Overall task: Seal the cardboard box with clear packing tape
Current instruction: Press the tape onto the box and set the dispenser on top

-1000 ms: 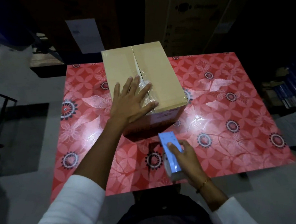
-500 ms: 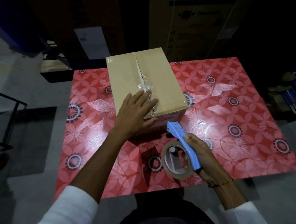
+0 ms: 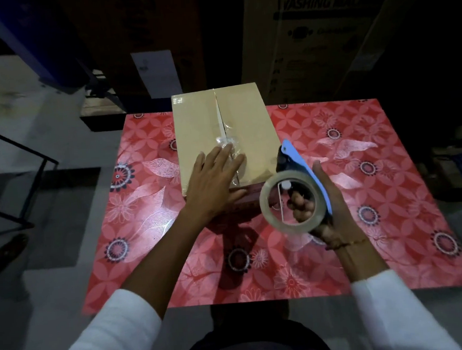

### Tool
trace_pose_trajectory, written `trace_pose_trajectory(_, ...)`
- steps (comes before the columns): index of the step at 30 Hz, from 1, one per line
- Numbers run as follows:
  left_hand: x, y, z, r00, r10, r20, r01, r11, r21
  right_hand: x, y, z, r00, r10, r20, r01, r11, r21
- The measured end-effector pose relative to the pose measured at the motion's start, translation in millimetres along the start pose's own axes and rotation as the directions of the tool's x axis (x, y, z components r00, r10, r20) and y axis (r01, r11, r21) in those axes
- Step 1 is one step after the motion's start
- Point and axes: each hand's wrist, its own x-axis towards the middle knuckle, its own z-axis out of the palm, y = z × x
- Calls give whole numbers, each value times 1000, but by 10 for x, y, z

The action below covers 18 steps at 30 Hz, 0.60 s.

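Note:
A tan cardboard box (image 3: pixel 248 124) stands on a red flowered table (image 3: pixel 389 191), flaps closed along a centre seam. Crumpled clear tape (image 3: pixel 229 142) lies on the near half of that seam. My left hand (image 3: pixel 214 184) rests flat on the box's near top edge, fingers spread over the tape. My right hand (image 3: pixel 328 209) grips a blue tape dispenser (image 3: pixel 297 164) with a roll of clear tape (image 3: pixel 289 200), raised just right of the box's near right corner, the blade end pointing away from me.
Large cartons, one printed "WASHING MACHINE" (image 3: pixel 323 31), stand in the dark behind the table. A black metal frame (image 3: pixel 19 173) stands on the floor at left. The red table surface spreads to the right and in front of the box.
My right hand has lifted the dispenser from low over the table up beside the box's right corner. My left hand slid back toward the box's near edge.

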Motion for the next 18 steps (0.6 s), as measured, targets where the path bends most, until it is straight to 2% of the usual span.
trace_pose_trajectory(2, -54, -83, 5, 999, -10, 45, 9, 1000, 21, 166, -217, 86, 1000, 14, 6, -14, 1000, 14)
trace_pose_trajectory(4, -134, -163, -15, 994, -77, 74, 75, 997, 36, 357, -412, 181, 997, 52, 51, -50, 998, -24)
trace_pose_trajectory(7, -242, -208, -38, 977, -192, 97, 189, 981, 44, 688, -611, 250, 989, 120, 81, -98, 966, -239)
trace_pose_trajectory(11, -293, -191, -48, 968, -221, 116, 220, 975, 20, 1026, -738, 358, 975, 203, 95, -144, 893, -426)
trace_pose_trajectory(16, -292, -91, -112, 955, -271, 121, 271, 962, 23, 1301, -830, 399, 978, 201, 55, -132, 802, -582)
trace_pose_trajectory(18, -250, 16, -140, 940, -319, 121, 317, 948, 40, 1383, -913, 364, 997, 70, 14, -39, 702, -711)
